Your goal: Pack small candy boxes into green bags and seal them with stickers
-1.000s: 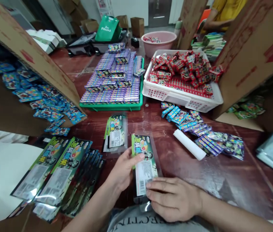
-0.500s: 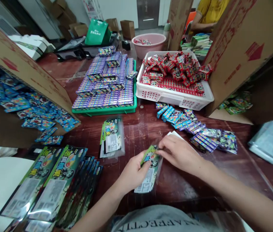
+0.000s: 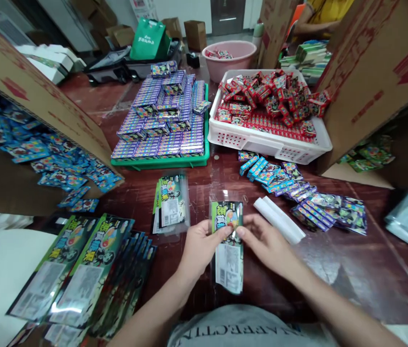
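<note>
Between my hands is a clear plastic bag with a green and black printed card in it, held upright above the table. My left hand grips its left edge, thumb lying across the front. From the right, my right hand pinches the other edge, its thumb close to the left one. Just right of the hands lies a folded white paper strip. To the left, a few similar bagged cards rest on the table. Larger stacks of bagged cards lie at the lower left.
A green tray holds rows of small purple boxes. Beside it a white basket is heaped with red boxes. Blue and purple boxes lie in a line at right. Cardboard cartons flank both sides. A person in yellow sits behind.
The bagged card has turned from slanted to upright facing me. My right hand has come down from its top corner to its right edge, and the white paper strip shows fully.
</note>
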The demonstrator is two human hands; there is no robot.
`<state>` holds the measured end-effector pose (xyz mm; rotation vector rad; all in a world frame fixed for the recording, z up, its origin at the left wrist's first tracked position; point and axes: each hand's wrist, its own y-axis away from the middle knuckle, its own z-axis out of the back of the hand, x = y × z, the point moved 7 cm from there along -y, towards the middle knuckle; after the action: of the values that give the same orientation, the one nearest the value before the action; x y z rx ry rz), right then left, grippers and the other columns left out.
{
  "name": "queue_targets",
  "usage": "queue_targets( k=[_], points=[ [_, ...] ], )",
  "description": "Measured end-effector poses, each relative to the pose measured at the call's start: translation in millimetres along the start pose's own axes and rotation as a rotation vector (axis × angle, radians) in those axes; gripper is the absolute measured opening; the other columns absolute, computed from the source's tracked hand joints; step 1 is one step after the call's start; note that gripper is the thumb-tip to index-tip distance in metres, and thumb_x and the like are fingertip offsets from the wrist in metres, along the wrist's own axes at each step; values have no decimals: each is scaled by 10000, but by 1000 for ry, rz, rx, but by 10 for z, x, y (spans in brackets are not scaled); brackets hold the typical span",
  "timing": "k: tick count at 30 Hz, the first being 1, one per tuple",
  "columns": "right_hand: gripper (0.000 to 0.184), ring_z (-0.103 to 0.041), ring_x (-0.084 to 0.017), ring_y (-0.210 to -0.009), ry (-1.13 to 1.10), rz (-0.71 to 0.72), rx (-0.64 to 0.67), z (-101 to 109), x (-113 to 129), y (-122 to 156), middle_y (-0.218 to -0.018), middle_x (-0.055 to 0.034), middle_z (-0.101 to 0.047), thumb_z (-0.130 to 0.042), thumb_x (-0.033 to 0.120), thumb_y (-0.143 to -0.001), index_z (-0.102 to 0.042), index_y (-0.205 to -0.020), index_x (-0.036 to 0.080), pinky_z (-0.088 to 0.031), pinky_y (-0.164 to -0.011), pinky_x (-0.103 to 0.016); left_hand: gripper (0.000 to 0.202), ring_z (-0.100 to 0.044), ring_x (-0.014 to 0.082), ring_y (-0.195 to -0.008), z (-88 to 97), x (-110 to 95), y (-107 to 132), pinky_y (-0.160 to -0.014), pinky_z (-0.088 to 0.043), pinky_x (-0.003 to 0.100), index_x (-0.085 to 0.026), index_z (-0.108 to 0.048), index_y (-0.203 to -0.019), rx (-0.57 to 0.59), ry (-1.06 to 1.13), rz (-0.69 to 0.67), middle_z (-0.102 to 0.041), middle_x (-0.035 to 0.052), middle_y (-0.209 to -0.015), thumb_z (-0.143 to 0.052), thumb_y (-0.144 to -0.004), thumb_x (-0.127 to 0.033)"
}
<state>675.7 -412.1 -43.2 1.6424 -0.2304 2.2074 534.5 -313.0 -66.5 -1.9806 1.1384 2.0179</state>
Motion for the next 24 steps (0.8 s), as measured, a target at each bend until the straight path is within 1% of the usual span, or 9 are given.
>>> queue_targets(
  k=[4, 8, 10, 12, 15, 17, 19, 21, 24],
  points=[
    [344, -738, -268, -778, 356, -105, -160, -246, -248, 46, -881, -81, -752, -331, 503, -1044, -540, -1023, 232, -507, -643, -326, 319, -700, 183, -760, -16, 137, -73, -695, -541, 271, -145, -707, -916, -161, -103, -143, -766, 57, -880, -775, -815, -439],
    [423, -748, -284, -721, 533, -136, -172, -322, -437, -25, -815, -105, -757, -198, 458, -1067, -538, -994, 218, -454, -560, -310, 392, -708, 220, -1052, -7, 189, -64, -922, -554, 364, -203, -521, -1329, -169, -249, -312, -728, 101, -1170, -574, -980, -374],
    [429, -744, -278, -663, 557, -142, -154, -292, -470, -57, -749, -95, -753, -219, 458, -1068, -561, -985, 215, -437, -533, -302, 495, -629, 249, -1229, 12, 60, -74, -1030, -508, 428, -226, -416, -1441, -180, -450, -413, -630, 136, -1355, -558, -988, -366],
    [419, -748, -282, -663, 605, -127, -120, -231, -407, -98, -744, -85, -759, -292, 501, -1057, -595, -1029, 214, -445, -539, -306, 550, -492, 283, -1380, 21, -284, -139, -1127, -424, 480, -226, -403, -1462, -279, -703, -596, -495, 158, -1491, -594, -965, -366],
    [449, -760, -300, -798, 741, -31, -96, -56, -134, -242, -895, -99, -782, -351, 564, -1034, -627, -1117, 219, -502, -631, -347, 540, -378, 312, -1443, -9, -1106, -463, -1182, -336, 501, -178, -445, -1427, -531, -963, -863, -418, 189, -1522, -613, -946, -356],
    [439, -747, -294, -928, 815, 63, -129, 139, 85, -407, -1038, -96, -772, -349, 552, -1039, -636, -1130, 232, -530, -722, -373, 557, -377, 330, -1430, -14, -1729, -885, -1174, -332, 482, -139, -449, -1421, -649, -1093, -887, -415, 207, -1518, -624, -931, -337],
    [383, -723, -280, -1009, 850, 140, -174, 400, 240, -603, -1105, -74, -755, -381, 515, -1037, -643, -1121, 249, -539, -786, -383, 626, -383, 360, -1411, 60, -2324, -1352, -1144, -343, 494, -119, -407, -1461, -765, -1258, -786, -366, 226, -1551, -635, -909, -303],
    [334, -702, -274, -1053, 891, 174, -212, 716, 285, -789, -1133, -63, -742, -423, 480, -1026, -645, -1133, 255, -543, -826, -388, 574, -414, 377, -1376, 100, -2755, -1805, -1075, -377, 523, -123, -396, -1481, -713, -1582, -648, -407, 235, -1528, -544, -939, -239],
    [334, -658, -283, -1134, 953, 150, -226, 1172, 176, -988, -1203, -74, -714, -467, 456, -1008, -628, -1205, 239, -534, -902, -410, 309, -485, 348, -1305, 193, -3097, -2228, -1080, -323, 540, -136, -634, -1228, -517, -1706, -674, -643, 183, -1282, -505, -952, -188]
  ],
)
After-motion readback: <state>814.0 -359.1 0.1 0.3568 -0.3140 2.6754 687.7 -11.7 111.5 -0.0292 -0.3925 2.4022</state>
